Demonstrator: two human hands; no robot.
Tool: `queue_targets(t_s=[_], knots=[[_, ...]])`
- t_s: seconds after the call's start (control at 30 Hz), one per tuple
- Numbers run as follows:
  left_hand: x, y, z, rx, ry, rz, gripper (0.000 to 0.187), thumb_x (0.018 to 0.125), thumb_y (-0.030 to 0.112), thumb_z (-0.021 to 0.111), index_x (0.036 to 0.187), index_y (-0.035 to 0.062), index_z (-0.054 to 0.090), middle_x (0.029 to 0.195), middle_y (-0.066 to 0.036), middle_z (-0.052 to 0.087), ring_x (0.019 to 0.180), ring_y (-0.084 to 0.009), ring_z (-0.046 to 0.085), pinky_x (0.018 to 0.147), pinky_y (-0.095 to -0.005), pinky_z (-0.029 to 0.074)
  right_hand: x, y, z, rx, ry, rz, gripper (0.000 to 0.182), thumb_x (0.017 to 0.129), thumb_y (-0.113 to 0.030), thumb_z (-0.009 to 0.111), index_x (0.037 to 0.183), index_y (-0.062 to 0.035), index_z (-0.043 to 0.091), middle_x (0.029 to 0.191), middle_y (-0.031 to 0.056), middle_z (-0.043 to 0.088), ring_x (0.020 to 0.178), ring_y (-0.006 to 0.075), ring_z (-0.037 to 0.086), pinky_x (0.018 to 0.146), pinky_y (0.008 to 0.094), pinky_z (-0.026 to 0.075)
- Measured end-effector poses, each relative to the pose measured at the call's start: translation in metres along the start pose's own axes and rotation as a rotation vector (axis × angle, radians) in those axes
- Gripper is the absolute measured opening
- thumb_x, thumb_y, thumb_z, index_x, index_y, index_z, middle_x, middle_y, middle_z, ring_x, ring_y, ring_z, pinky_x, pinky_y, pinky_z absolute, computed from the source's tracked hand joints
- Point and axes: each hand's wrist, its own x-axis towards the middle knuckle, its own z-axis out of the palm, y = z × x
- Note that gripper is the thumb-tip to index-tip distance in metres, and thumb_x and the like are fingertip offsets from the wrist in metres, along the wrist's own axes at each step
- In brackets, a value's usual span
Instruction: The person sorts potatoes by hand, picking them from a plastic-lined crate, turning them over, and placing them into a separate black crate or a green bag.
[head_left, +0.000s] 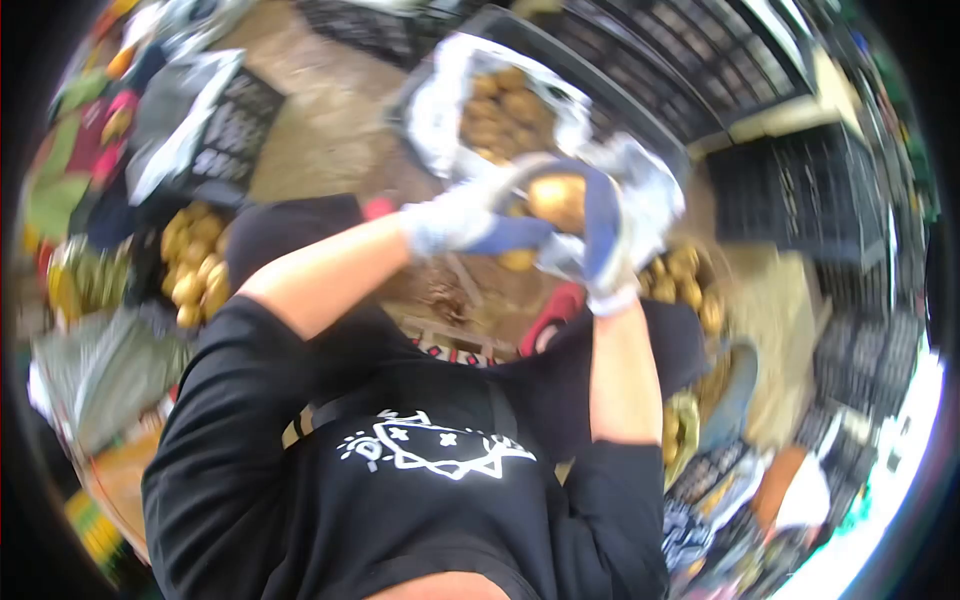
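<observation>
A large yellow-brown potato [557,203] is held up between my two gloved hands, in front of my knees. My left hand [475,215], in a white and blue work glove, curls around its left and upper side, with the thumb stretched below. The right hand [604,225], gloved alike, wraps the potato's right side. Just beyond them lies a white plastic bag [436,125] with several potatoes [508,112] inside, set in a dark crate [505,28]. Motion blur softens the fingertips.
Loose potatoes lie in piles to my left [195,262] and by my right knee [685,278]. Black plastic crates [790,190] stand at the right and the back. A grey plastic sack [110,370] sits at the far left. A red shoe [553,318] shows between my legs.
</observation>
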Motion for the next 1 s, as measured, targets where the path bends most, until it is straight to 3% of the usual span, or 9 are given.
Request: queue_targets(t_s=[0.03,0.1,0.17,0.3,0.37,0.57,0.7,0.83,1.0], knots=[[-0.001,-0.002,-0.001,0.044,0.000,-0.006,0.072,0.081,0.018,0.077,0.143,0.0071,0.040,0.131,-0.013,0.056,0.123,-0.0208,0.052,0.105,-0.0364,0.041,0.004,0.004,-0.006,-0.558,-0.089,-0.327,0.037,0.091,-0.023,0.068,0.118,0.0002,0.058,0.105,0.0094,0.065,0.097,0.0195,0.063,0.083,0.0368,0.055],[-0.007,0.018,0.002,-0.131,0.003,0.035,0.065,0.082,0.022,0.076,0.139,0.0093,0.046,0.128,-0.013,0.059,0.121,-0.0210,0.054,0.102,-0.0356,0.044,0.010,0.022,-0.006,-0.301,-0.177,-0.543,0.034,0.097,-0.025,0.060,0.120,0.0001,0.058,0.106,0.0095,0.065,0.097,0.0206,0.062,0.085,0.0357,0.054],[-0.017,0.036,-0.005,-0.105,0.046,0.095,0.064,0.083,0.024,0.074,0.139,0.0112,0.046,0.129,-0.012,0.059,0.120,-0.0203,0.055,0.101,-0.0348,0.044,0.016,0.010,-0.006,-0.669,-0.036,-0.612,0.032,0.096,-0.027,0.059,0.116,-0.0022,0.061,0.106,0.0089,0.064,0.095,0.0242,0.063,0.087,0.0375,0.052],[-0.070,0.068,-0.041,-0.177,0.280,0.035,0.065,0.083,0.022,0.074,0.141,0.0120,0.046,0.127,-0.011,0.059,0.118,-0.0207,0.055,0.099,-0.0347,0.045,-0.002,0.021,0.039,0.661,-0.064,0.293,0.051,0.096,-0.043,0.054,0.127,-0.0024,0.056,0.113,0.0099,0.066,0.100,0.0231,0.065,0.089,0.0354,0.051],[-0.115,0.099,-0.072,-0.360,0.449,-0.028,0.064,0.085,0.020,0.073,0.142,0.0121,0.044,0.126,-0.011,0.060,0.114,-0.0212,0.058,0.097,-0.0353,0.048,0.008,0.053,0.031,0.335,-0.105,0.607,0.049,0.100,-0.045,0.047,0.127,-0.0053,0.056,0.111,0.0076,0.065,0.090,0.0180,0.062,0.081,0.0312,0.048],[-0.263,0.064,-0.178,-0.657,1.083,0.244,0.056,0.086,0.027,0.074,0.132,0.0062,0.049,0.112,-0.012,0.063,0.103,-0.0269,0.066,0.084,-0.0461,0.058,0.004,0.071,0.029,0.211,-0.135,0.689,0.048,0.094,-0.044,0.054,0.123,-0.0061,0.057,0.104,0.0071,0.065,0.081,0.0158,0.061,0.075,0.0297,0.048],[-0.344,-0.055,-0.216,-0.534,1.627,-0.177,0.066,0.090,0.041,0.068,0.144,0.0276,0.032,0.140,-0.011,0.042,0.119,-0.0357,0.052,0.075,-0.0574,0.057,0.000,0.081,0.026,0.176,-0.155,0.744,0.054,0.093,-0.046,0.054,0.126,-0.0034,0.055,0.106,0.0090,0.065,0.083,0.0177,0.062,0.077,0.0316,0.048],[-0.359,-0.107,-0.201,-0.679,1.814,-0.411,0.070,0.089,0.041,0.069,0.144,0.0323,0.026,0.143,-0.011,0.037,0.120,-0.0413,0.048,0.079,-0.0642,0.053,-0.004,0.090,0.017,0.113,-0.178,0.806,0.060,0.094,-0.048,0.053,0.131,-0.0014,0.051,0.113,0.0122,0.064,0.090,0.0213,0.062,0.087,0.0365,0.048],[-0.361,-0.201,-0.197,-0.105,1.881,-0.457,0.059,0.090,0.036,0.068,0.139,0.0214,0.038,0.123,-0.011,0.057,0.109,-0.0309,0.057,0.084,-0.0492,0.051,-0.011,0.089,0.021,0.030,-0.190,0.856,0.062,0.094,-0.048,0.051,0.134,-0.0001,0.049,0.124,0.0166,0.060,0.102,0.0273,0.061,0.093,0.0402,0.046]])
